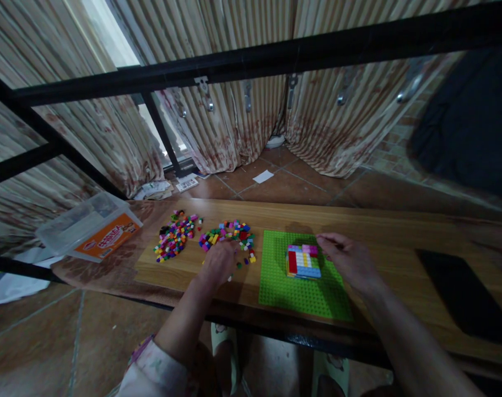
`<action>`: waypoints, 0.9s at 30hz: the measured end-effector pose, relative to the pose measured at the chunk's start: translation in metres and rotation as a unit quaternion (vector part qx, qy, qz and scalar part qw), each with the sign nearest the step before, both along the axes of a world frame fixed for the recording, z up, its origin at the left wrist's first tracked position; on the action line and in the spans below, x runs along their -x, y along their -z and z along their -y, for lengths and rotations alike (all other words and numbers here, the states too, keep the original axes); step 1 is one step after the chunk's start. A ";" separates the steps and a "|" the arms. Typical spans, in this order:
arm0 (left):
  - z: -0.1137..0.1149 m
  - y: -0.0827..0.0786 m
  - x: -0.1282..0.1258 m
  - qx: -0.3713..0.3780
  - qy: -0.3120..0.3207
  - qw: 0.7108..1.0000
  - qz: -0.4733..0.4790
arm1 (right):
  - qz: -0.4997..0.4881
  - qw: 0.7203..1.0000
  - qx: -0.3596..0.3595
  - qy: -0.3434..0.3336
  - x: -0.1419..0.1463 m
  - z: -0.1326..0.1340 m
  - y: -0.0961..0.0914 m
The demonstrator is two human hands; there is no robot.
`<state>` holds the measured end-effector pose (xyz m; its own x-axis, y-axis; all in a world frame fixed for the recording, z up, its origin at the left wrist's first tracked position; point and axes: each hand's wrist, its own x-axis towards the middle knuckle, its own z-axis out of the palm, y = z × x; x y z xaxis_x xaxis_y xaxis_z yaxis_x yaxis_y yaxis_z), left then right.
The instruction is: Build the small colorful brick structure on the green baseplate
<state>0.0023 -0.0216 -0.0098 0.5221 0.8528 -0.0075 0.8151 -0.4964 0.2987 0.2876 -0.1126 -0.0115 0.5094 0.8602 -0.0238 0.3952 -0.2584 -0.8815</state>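
Build (303, 261) on baseplate (284, 289); right hand (350, 260) at its far corner, fingers pinched (held brick not discernible). Left hand (218, 262), curled, on bricks (230, 232) left of baseplate; grip unclear.

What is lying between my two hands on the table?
In the head view, the green baseplate with a small multicoloured brick build on it lies between left hand and right hand, plus loose bricks.

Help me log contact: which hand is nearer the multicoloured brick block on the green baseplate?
Right. The right hand is at the upper right edge of the brick block, over the green baseplate; the left hand rests off it, by the loose bricks.
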 end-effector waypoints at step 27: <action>0.028 0.006 -0.113 0.105 0.051 0.901 0.419 | -0.013 0.997 -0.070 -0.021 0.005 0.001 -0.001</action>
